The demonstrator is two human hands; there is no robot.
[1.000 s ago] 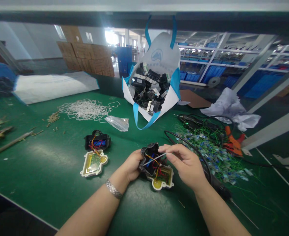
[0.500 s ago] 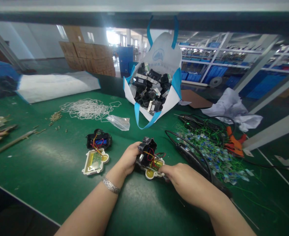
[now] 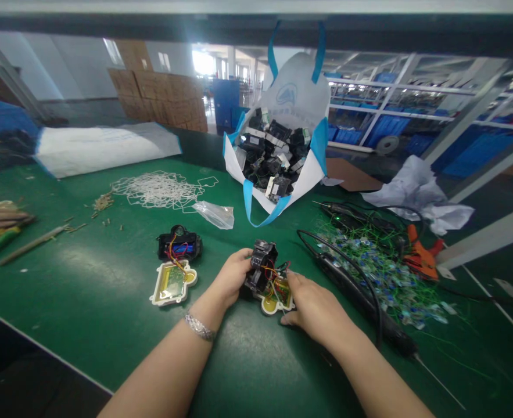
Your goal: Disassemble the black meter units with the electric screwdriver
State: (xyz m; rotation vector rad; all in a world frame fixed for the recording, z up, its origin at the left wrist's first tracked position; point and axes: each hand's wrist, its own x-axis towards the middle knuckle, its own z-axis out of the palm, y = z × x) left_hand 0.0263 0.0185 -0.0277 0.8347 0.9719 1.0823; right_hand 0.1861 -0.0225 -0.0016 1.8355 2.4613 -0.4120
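My left hand [image 3: 231, 277] is closed around a black plastic housing [image 3: 262, 262], which stands tilted with its open side to the right. Red, yellow and black wires run from the housing to a white-framed cover with a circuit board [image 3: 273, 299]. My right hand [image 3: 315, 305] grips this cover by its right edge, thumb below and fingers above. To the left lies a second open black housing [image 3: 180, 245] with a blue part inside. Its wires lead to another white-framed cover [image 3: 172, 283], lying face up on the green table [image 3: 247, 366].
Behind my hands stands a white-and-blue bag [image 3: 302, 186] full of black devices. Right of them lie a black pen-like tool [image 3: 361, 299], cut green wires [image 3: 384, 273] and orange clamps [image 3: 422, 255]. White rings [image 3: 160, 190] and a plastic pouch [image 3: 215, 215] lie farther back. Another person's hand [image 3: 1, 217] shows at far left.
My right hand has gone from a pinch over the board to a wider grip at the cover's right edge. At far left, the other person's hand has shifted and a green handle shows.
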